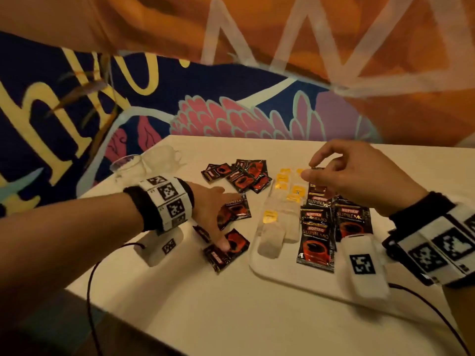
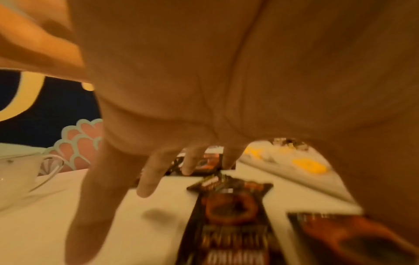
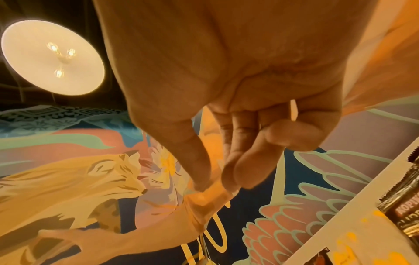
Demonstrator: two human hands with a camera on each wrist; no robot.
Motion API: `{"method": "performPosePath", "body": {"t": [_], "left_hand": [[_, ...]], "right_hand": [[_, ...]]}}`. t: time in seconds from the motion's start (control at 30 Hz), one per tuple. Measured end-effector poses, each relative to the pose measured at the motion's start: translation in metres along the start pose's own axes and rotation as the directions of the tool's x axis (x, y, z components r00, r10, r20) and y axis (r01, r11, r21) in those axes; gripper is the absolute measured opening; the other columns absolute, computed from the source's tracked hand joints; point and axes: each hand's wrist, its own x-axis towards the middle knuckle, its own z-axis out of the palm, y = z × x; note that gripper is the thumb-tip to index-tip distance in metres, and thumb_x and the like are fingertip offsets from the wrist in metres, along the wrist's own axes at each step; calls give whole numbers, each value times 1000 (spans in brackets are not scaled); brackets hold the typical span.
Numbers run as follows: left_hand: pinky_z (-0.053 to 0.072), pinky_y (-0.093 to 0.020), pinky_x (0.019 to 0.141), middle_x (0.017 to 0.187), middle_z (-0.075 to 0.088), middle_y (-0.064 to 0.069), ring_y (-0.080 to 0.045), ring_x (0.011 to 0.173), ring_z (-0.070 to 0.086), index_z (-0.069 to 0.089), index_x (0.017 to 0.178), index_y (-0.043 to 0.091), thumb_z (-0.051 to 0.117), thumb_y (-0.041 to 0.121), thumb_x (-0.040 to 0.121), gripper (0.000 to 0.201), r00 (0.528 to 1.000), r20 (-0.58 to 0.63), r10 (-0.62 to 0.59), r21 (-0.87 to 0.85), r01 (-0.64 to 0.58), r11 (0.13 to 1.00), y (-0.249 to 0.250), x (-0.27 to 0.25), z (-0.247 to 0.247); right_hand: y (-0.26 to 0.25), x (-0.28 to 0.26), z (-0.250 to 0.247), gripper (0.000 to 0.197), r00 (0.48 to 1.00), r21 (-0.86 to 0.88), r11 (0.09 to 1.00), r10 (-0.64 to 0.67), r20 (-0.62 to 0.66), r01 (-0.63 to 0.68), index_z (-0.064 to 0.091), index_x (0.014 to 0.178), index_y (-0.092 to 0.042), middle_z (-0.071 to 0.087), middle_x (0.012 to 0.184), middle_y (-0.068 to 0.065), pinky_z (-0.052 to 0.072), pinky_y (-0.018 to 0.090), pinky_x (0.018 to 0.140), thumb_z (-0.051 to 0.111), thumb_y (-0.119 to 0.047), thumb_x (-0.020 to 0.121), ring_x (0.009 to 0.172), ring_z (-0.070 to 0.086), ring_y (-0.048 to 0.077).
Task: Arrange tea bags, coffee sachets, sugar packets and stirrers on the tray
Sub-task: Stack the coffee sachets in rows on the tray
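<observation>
Both forearms enter the head view from the near tabletop edge. On the left side, the left hand point(image 1: 208, 201) lies spread, thumb pressing a loose coffee sachet point(image 1: 227, 249). Towards the right side, the right hand point(image 1: 352, 173) pinches a sachet's top edge above the white tray point(image 1: 259, 263), which carries tea bags point(image 1: 272, 227) and a coffee sachet row point(image 1: 317, 238).

From the left wrist, straight fingers point(image 2: 145, 172) hang over blurred sachets.

From the right wrist, thumb and forefinger are pressed together; the pinched thing is blurred.
</observation>
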Motion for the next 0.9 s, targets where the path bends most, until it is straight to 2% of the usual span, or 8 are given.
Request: {"method": "performPosePath", "body": {"t": [0.1, 0.2, 0.3, 0.37, 0.5, 0.6, 0.73, 0.9], "left_hand": [[27, -46, 114, 160, -1, 0, -25, 145, 17, -6, 150, 38, 78, 63, 60, 126, 999, -31, 32, 86, -29, 996, 2, 14, 14], [42, -39, 102, 142, 36, -4, -25, 125, 45, 24, 146, 32, 80, 51, 66, 99, 980, -185, 68, 33, -63, 997, 2, 20, 13], [49, -39, 91, 128, 41, -1, -22, 106, 52, 44, 126, 29, 81, 47, 67, 72, 966, -256, 38, -24, -46, 999, -6, 24, 16], [49, -37, 91, 128, 43, 0, -20, 104, 52, 43, 124, 28, 82, 43, 67, 70, 965, -260, 40, -66, -59, 996, -9, 26, 17], [41, -32, 102, 130, 44, 0, -21, 118, 48, 25, 143, 32, 82, 33, 72, 91, 970, -227, 89, -135, -122, 983, -9, 26, 10], [42, -34, 100, 118, 44, -1, -21, 111, 49, 38, 136, 37, 78, 33, 75, 73, 966, -225, 124, -55, -140, 989, -9, 28, 7], [35, -18, 95, 125, 40, 0, -14, 109, 44, 56, 117, 23, 74, 28, 80, 42, 933, -297, 202, 26, -204, 979, -9, 28, 7], [43, -24, 84, 110, 51, 6, -15, 96, 50, 48, 107, 23, 65, 21, 87, 27, 910, -359, 208, -52, -242, 969, -14, 33, 16]], "right_hand": [[3, 2, 4, 22, 999, -104, 995, -8, 40, 13, 63, 86, -29, 70, 70, -5, 40, 24, 57, 75, -44, 76, 62, 66, 5], [7, 3, 5, 22, 997, -179, 984, 1, 81, 14, 63, 84, -29, 69, 74, -8, 41, 24, 58, 75, -46, 76, 65, 65, 5], [12, 6, 2, 23, 997, -195, 981, 7, 72, 7, 63, 83, -30, 69, 76, -9, 44, 26, 66, 74, -49, 74, 68, 64, 6], [14, 7, -1, 23, 998, -173, 985, 11, 68, 1, 64, 82, -29, 68, 76, -9, 46, 27, 68, 75, -48, 74, 69, 64, 8], [16, 7, -3, 23, 998, -159, 987, -1, 65, 11, 64, 82, -29, 66, 74, -10, 43, 26, 63, 75, -47, 75, 69, 62, 6], [17, 6, -1, 22, 996, -151, 988, -2, 90, 16, 63, 82, -29, 66, 77, -10, 39, 22, 59, 75, -46, 76, 70, 60, 4], [21, 8, 2, 22, 994, -141, 990, -4, 110, 19, 62, 83, -29, 68, 81, -10, 44, 22, 64, 75, -45, 75, 75, 61, 3], [24, 11, 4, 23, 989, -112, 994, 1, 145, 16, 63, 85, -27, 68, 83, -9, 47, 24, 68, 75, -44, 76, 77, 62, 6]]}}
